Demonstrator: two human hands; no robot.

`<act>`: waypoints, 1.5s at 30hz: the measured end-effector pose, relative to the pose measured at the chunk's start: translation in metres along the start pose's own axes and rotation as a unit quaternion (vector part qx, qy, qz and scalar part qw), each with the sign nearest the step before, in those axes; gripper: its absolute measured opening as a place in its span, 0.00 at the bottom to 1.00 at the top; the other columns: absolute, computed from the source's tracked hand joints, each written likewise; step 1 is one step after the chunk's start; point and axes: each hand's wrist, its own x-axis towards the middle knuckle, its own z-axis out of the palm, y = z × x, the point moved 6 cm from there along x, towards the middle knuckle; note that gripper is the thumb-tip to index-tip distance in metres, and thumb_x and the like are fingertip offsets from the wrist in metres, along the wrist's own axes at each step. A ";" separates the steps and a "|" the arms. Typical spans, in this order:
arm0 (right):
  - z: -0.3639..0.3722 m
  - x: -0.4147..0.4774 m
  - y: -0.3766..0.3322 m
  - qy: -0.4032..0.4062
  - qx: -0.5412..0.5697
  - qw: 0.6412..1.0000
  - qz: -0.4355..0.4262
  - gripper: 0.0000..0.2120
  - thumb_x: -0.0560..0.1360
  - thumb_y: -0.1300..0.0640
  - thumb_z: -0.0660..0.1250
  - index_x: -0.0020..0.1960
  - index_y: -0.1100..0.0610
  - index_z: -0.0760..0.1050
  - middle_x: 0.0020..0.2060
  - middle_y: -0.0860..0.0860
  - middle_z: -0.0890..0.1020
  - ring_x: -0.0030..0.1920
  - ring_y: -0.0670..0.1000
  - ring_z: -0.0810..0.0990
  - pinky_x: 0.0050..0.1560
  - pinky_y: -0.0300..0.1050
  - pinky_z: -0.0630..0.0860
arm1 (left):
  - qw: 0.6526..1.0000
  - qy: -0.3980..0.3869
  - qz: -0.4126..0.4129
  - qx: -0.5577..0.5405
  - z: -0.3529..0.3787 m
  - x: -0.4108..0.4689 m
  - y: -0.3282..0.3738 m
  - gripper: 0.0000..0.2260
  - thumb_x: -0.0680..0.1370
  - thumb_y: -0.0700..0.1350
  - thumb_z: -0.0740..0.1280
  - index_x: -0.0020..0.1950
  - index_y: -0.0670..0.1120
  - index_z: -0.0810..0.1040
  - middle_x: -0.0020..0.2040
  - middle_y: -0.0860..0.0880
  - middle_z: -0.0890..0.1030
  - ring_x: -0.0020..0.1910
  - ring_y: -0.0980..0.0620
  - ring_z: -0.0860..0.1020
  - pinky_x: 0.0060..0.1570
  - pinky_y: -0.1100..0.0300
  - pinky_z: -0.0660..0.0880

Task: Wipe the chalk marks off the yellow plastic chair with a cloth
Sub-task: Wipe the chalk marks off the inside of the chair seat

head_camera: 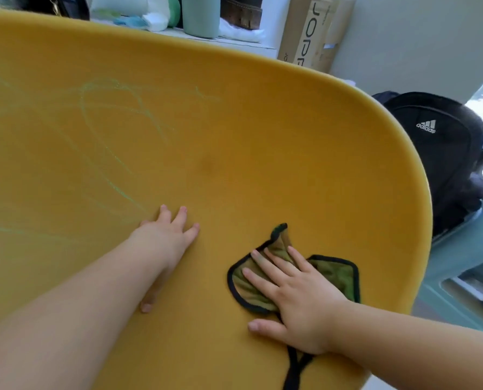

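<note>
Two splayed grips on yellow chair (262, 136), right grip (293, 302) pressing green cloth (335, 273), left grip (164, 237) empty, chalk marks (108, 108) nearby

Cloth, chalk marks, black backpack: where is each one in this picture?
cloth (334, 274), head view, on the bare green fabric near its black hem.
chalk marks (102, 83), head view, on the top of the pale green loop.
black backpack (431, 156), head view, on its front panel below the logo.

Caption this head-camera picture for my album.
The right hand presses a green cloth on the yellow chair; left hand rests beside faint chalk marks.
</note>
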 end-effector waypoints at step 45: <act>-0.215 0.096 0.218 0.383 -0.056 0.883 0.264 0.47 0.78 0.26 0.41 0.83 0.57 0.36 0.81 0.62 0.37 0.81 0.63 0.35 0.79 0.65 0.37 | 0.988 -0.094 0.035 -0.118 -0.013 -0.003 0.108 0.60 0.66 0.65 0.75 0.77 0.56 0.30 0.78 0.40 0.33 0.75 0.28 0.42 0.72 0.40 0.58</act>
